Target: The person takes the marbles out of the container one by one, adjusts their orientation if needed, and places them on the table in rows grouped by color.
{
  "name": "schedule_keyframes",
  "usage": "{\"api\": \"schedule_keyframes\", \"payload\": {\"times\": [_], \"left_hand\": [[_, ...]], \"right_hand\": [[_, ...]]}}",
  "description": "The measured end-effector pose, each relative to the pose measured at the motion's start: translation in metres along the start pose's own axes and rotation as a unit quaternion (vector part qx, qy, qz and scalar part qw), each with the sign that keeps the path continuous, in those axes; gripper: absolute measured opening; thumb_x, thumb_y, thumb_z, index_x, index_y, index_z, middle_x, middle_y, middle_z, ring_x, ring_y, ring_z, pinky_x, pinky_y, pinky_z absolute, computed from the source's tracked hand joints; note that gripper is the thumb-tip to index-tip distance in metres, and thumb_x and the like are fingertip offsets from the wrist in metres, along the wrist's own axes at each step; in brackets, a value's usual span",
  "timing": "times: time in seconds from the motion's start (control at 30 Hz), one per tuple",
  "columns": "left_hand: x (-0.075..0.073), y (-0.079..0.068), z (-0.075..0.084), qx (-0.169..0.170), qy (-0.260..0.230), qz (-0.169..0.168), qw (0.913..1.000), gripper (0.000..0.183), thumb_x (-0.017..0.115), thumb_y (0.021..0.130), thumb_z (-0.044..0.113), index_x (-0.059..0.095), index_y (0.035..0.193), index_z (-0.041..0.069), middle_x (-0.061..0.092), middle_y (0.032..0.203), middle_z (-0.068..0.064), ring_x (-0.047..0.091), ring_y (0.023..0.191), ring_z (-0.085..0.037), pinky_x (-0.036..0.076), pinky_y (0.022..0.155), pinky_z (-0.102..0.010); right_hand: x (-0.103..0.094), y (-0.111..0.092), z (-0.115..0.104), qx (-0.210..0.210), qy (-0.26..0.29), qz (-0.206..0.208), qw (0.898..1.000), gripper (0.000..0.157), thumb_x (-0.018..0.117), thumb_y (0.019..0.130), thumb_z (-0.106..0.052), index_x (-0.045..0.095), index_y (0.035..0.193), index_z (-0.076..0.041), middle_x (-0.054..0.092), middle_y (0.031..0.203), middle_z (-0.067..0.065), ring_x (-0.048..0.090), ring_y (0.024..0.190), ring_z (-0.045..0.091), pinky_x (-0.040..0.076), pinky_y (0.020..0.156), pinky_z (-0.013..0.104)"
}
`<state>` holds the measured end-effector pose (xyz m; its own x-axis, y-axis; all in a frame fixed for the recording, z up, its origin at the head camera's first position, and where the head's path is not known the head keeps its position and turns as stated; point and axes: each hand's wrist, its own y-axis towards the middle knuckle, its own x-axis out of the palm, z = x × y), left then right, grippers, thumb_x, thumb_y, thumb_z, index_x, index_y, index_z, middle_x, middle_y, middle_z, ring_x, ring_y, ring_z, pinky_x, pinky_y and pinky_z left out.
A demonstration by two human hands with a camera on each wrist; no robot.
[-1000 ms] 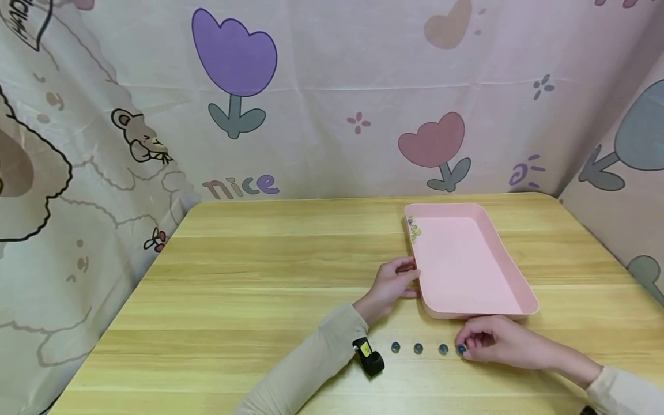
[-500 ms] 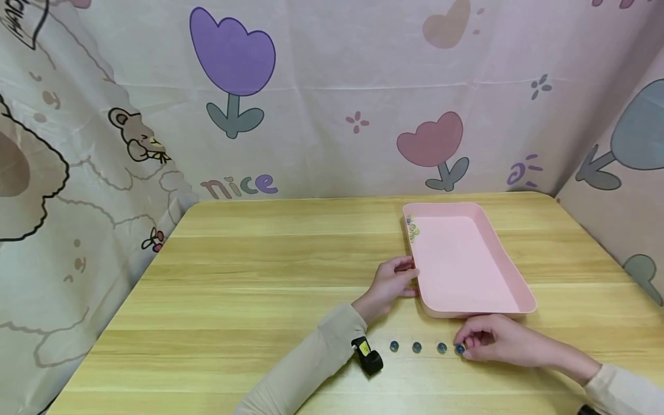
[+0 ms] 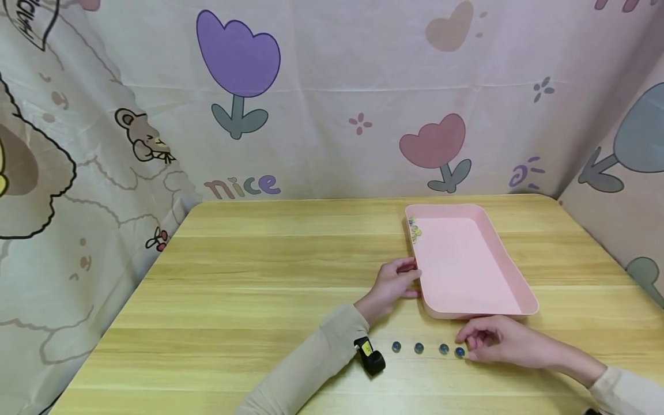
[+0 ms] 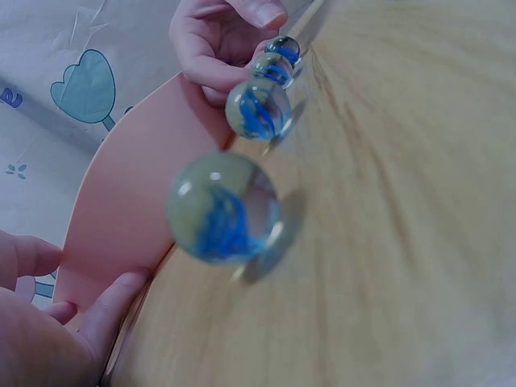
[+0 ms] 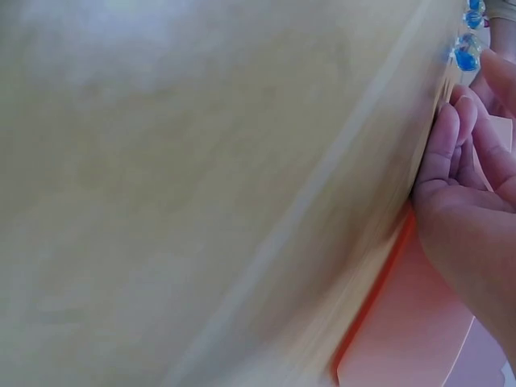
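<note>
Several clear glass marbles with blue swirls lie in a row on the table. The left-end marble (image 3: 396,347) looks large in the left wrist view, and the right-end marble (image 3: 459,352) sits just beside my right thumb tip. My right hand (image 3: 510,344) rests low by the row, fingers loosely bent and thumb apart from the index finger, with nothing gripped. A pink tray (image 3: 469,271) with a small flower print lies right of centre. My left hand (image 3: 391,285) touches its left wall with extended fingers; the left wrist view shows fingertips against the tray's outer side.
The wooden table (image 3: 249,300) runs back to a printed cloth (image 3: 321,69). A black strap device (image 3: 370,357) sits on the left wrist, close to the left-end marble. The tray's near wall stands just behind the right hand.
The right thumb and fingers have let go of the right-end marble and drawn slightly right of it. The left hand stays against the tray.
</note>
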<state>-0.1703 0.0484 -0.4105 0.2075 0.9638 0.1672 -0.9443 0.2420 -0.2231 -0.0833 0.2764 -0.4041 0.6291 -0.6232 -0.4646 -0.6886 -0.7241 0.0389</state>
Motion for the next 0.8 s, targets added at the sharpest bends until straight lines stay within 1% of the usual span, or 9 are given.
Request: {"api": "schedule_keyframes", "payload": {"times": [0.2, 0.33, 0.47, 0.6, 0.8], "left_hand": [[0.0004, -0.0002, 0.0005, -0.003, 0.001, 0.003, 1.0000, 0.037, 0.064, 0.090, 0.000, 0.058, 0.127, -0.001, 0.060, 0.105, -0.006, 0.064, 0.077, -0.021, 0.061, 0.066, -0.032], [0.0005, -0.0001, 0.0007, -0.002, -0.002, 0.002, 1.0000, 0.037, 0.064, 0.090, 0.000, 0.058, 0.127, -0.002, 0.060, 0.105, -0.006, 0.064, 0.079, -0.021, 0.061, 0.066, -0.032], [0.0005, 0.0004, 0.0014, -0.001, -0.003, 0.002, 1.0000, 0.037, 0.064, 0.091, 0.001, 0.058, 0.127, -0.002, 0.060, 0.104, -0.006, 0.064, 0.076, -0.021, 0.061, 0.066, -0.032], [0.0007, 0.0002, 0.0016, -0.002, -0.002, 0.003, 1.0000, 0.037, 0.064, 0.090, 0.000, 0.058, 0.127, -0.002, 0.060, 0.105, -0.006, 0.064, 0.076, -0.021, 0.061, 0.066, -0.032], [0.0000, -0.0003, 0.0007, -0.005, 0.003, 0.010, 0.9999, 0.038, 0.064, 0.090, 0.000, 0.058, 0.127, -0.001, 0.060, 0.105, -0.006, 0.064, 0.075, -0.022, 0.061, 0.065, -0.032]], "right_hand": [[-0.0010, -0.0002, 0.0006, 0.000, 0.007, 0.000, 1.000, 0.022, 0.067, 0.087, 0.000, 0.067, 0.108, -0.005, 0.062, 0.086, -0.002, 0.056, 0.078, 0.003, 0.053, 0.062, 0.022], [-0.0021, -0.0005, 0.0007, 0.004, 0.016, 0.000, 1.000, 0.022, 0.067, 0.087, 0.001, 0.067, 0.108, -0.004, 0.062, 0.087, 0.000, 0.056, 0.079, 0.004, 0.053, 0.063, 0.022], [-0.0057, -0.0001, 0.0000, 0.017, 0.040, -0.010, 0.999, 0.022, 0.065, 0.088, 0.004, 0.066, 0.109, -0.002, 0.063, 0.088, 0.004, 0.057, 0.080, 0.004, 0.054, 0.064, 0.022], [-0.0078, 0.0013, -0.0002, 0.021, 0.068, -0.022, 0.997, 0.021, 0.062, 0.089, 0.005, 0.065, 0.109, 0.000, 0.064, 0.090, 0.002, 0.057, 0.082, 0.004, 0.054, 0.065, 0.021], [-0.0080, 0.0029, 0.0001, 0.015, 0.077, -0.031, 0.996, 0.018, 0.062, 0.090, 0.003, 0.065, 0.108, 0.000, 0.065, 0.090, 0.002, 0.058, 0.082, 0.004, 0.054, 0.067, 0.021]]}}
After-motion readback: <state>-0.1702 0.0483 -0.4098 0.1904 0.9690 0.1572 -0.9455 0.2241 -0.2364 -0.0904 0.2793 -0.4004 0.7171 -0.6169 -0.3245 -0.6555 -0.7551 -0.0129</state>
